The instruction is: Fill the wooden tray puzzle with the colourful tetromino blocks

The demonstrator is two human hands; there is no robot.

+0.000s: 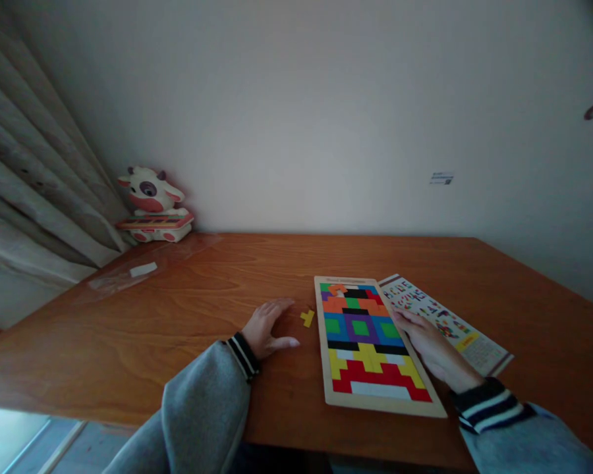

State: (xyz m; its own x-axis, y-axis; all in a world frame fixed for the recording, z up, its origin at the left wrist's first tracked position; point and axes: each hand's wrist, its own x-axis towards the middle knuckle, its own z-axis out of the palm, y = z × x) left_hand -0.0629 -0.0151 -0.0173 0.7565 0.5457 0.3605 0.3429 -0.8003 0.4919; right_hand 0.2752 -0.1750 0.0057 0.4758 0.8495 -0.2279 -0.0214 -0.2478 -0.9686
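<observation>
A wooden tangram-style block puzzle board (384,409) lies on the table, filled mostly with colourful flat pieces. Near its top, an orange piece (337,289) sits loosely over the others. A small yellow puzzle piece (307,318) rests on the table just left of the board. My left hand (269,326) is beside that piece, apart from it, thumb and fingers spread with nothing held. At the board's right edge, my right hand (432,345) grips the rim; some of its fingers are hidden.
A printed pattern sheet (479,349) lies right of the board, partly under my right hand. A cow-shaped toy keyboard (153,207) stands at the table's back left corner, near a curtain (29,164). A white scrap (143,269) is stuck on the wooden table (178,329).
</observation>
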